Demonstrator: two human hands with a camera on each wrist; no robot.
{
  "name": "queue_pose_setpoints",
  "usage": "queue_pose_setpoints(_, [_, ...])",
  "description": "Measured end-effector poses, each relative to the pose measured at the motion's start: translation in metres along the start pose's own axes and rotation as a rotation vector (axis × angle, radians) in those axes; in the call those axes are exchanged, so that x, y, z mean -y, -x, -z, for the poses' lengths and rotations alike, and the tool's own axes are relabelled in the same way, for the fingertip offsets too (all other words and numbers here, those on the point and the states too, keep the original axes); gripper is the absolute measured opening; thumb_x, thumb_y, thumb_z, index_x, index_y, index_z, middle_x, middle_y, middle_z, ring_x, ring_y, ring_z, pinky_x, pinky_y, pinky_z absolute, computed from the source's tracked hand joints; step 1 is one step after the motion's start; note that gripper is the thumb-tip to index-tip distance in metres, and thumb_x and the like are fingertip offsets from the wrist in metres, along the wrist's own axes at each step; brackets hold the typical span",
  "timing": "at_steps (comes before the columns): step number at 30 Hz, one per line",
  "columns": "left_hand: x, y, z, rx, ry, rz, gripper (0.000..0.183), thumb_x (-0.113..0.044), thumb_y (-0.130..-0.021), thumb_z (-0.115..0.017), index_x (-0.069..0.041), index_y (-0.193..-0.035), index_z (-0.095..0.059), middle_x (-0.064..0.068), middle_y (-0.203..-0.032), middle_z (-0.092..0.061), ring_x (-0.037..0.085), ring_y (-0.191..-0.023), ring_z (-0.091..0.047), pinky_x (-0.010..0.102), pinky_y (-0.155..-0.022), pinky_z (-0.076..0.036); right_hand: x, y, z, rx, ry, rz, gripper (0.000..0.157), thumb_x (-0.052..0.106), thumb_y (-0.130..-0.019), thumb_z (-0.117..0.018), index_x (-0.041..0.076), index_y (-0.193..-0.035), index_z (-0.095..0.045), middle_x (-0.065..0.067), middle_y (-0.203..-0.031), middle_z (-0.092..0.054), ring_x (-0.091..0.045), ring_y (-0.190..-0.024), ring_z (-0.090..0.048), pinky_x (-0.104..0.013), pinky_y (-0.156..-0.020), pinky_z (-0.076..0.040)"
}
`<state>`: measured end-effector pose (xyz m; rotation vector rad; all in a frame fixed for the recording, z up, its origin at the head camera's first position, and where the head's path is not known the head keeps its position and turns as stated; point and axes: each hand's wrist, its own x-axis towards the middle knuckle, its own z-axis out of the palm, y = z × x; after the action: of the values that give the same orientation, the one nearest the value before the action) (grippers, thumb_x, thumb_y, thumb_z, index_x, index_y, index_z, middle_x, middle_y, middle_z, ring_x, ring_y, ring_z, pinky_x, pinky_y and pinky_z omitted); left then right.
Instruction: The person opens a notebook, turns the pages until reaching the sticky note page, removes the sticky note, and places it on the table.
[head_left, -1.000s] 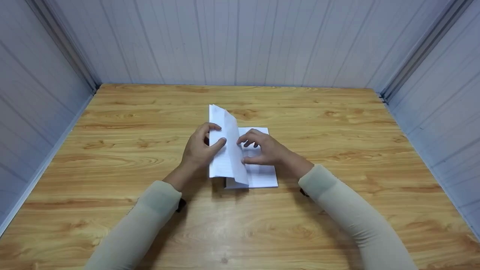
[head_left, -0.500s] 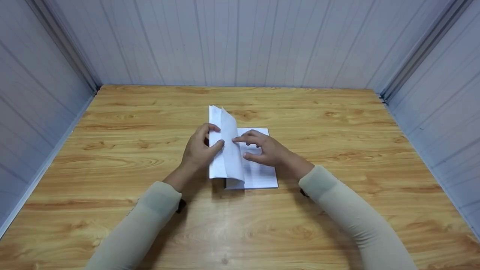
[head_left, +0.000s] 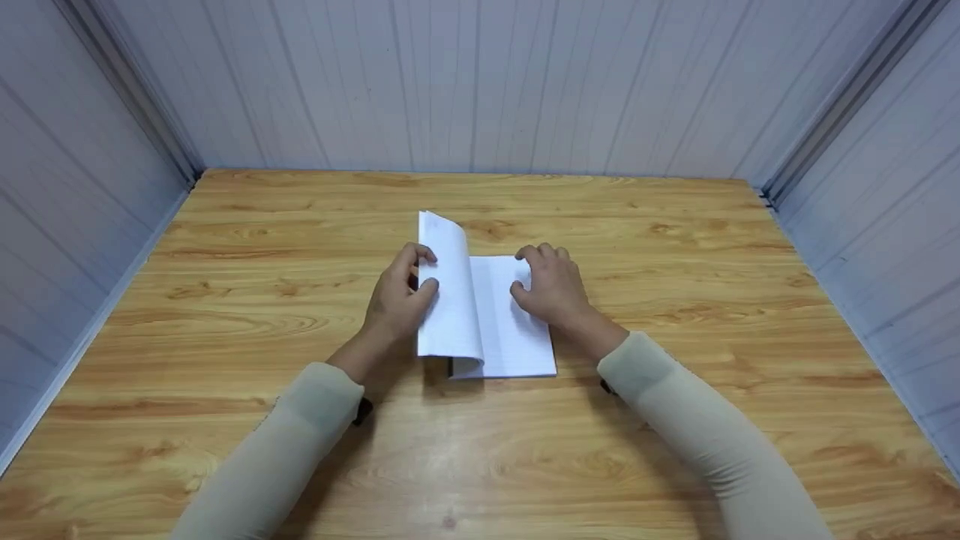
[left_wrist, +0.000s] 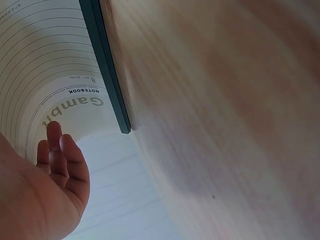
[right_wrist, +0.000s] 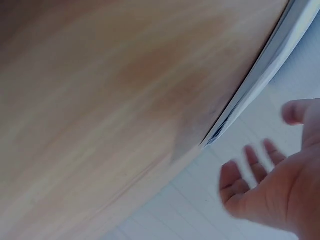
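Note:
A notebook (head_left: 499, 322) lies open on the wooden table, its left part raised at an angle. My left hand (head_left: 397, 296) grips the outer edge of that raised cover and pages, thumb on the paper side. In the left wrist view, the pale cover (left_wrist: 55, 60) with curved lines and the printed word NOTEBOOK shows beside a dark green spine (left_wrist: 106, 65). Over the right page hovers my right hand (head_left: 555, 285), with fingers loosely bent. In the right wrist view, no paper shows between the fingers of this hand (right_wrist: 280, 185).
The wood-grain table (head_left: 247, 270) extends around the notebook on all sides. A pale panelled wall (head_left: 480, 82) stands along its back edge, with side walls at left and right.
The loose leaf has turned over to the left and now lies against the raised pages. My right hand has moved right, away from the leaf. The left hand keeps its place.

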<state>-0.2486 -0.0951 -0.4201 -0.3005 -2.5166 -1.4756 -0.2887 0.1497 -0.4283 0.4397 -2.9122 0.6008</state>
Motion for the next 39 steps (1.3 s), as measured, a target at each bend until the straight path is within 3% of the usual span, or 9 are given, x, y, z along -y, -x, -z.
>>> queue_pose_setpoints(6, [0.0014, 0.0003, -0.0007, 0.002, 0.000, -0.024, 0.024, -0.009, -0.086, -0.046, -0.013, -0.106, -0.057, 0.004, -0.085, -0.048, 0.020, -0.067, -0.044, 0.032, -0.062, -0.036, -0.0037, 0.0008, 0.0007, 0.087, 0.112, -0.155, 0.051, 0.037, -0.086, -0.059, 0.014, -0.132, -0.054, -0.014, -0.121, -0.052, -0.033, -0.113, -0.041, -0.049, -0.092, -0.037])
queue_pose_setpoints(13, [0.0020, 0.0005, -0.0012, -0.006, 0.004, -0.024, 0.022, -0.009, -0.086, -0.044, -0.012, -0.102, -0.059, 0.004, -0.080, -0.046, 0.019, -0.066, -0.042, 0.031, -0.062, -0.035, -0.0062, 0.0004, -0.0021, 0.226, 0.209, -0.191, 0.063, 0.044, -0.090, -0.052, 0.015, -0.145, -0.042, -0.020, -0.139, -0.041, -0.037, -0.129, -0.031, -0.053, -0.098, -0.032])
queue_pose_setpoints(17, [0.0009, 0.0002, -0.0015, -0.004, 0.006, -0.005, 0.021, -0.010, -0.088, -0.044, -0.012, -0.103, -0.059, 0.004, -0.083, -0.048, 0.019, -0.068, -0.045, 0.032, -0.063, -0.037, -0.0054, 0.0008, -0.0024, 0.264, 0.230, -0.210, 0.066, 0.046, -0.092, -0.049, 0.014, -0.148, -0.037, -0.021, -0.140, -0.039, -0.037, -0.130, -0.028, -0.052, -0.100, -0.030])
queue_pose_setpoints(25, [0.0003, 0.0002, -0.0001, 0.003, 0.007, -0.004, 0.022, -0.010, -0.086, -0.044, -0.011, -0.104, -0.058, 0.004, -0.083, -0.047, 0.019, -0.068, -0.043, 0.031, -0.063, -0.036, -0.0057, 0.0003, -0.0008, 0.285, 0.222, -0.209, 0.067, 0.047, -0.093, -0.048, 0.013, -0.149, -0.035, -0.023, -0.143, -0.036, -0.038, -0.133, -0.024, -0.053, -0.102, -0.029])
queue_pose_setpoints(39, [0.0004, 0.0002, -0.0003, 0.002, -0.001, -0.007, 0.022, -0.011, -0.087, -0.045, -0.011, -0.104, -0.058, 0.004, -0.081, -0.046, 0.019, -0.068, -0.044, 0.031, -0.063, -0.036, -0.0054, -0.0021, -0.0036, 0.252, 0.138, -0.191, 0.063, 0.040, -0.091, -0.053, 0.006, -0.143, -0.041, -0.022, -0.140, -0.037, -0.038, -0.131, -0.025, -0.053, -0.104, -0.028])
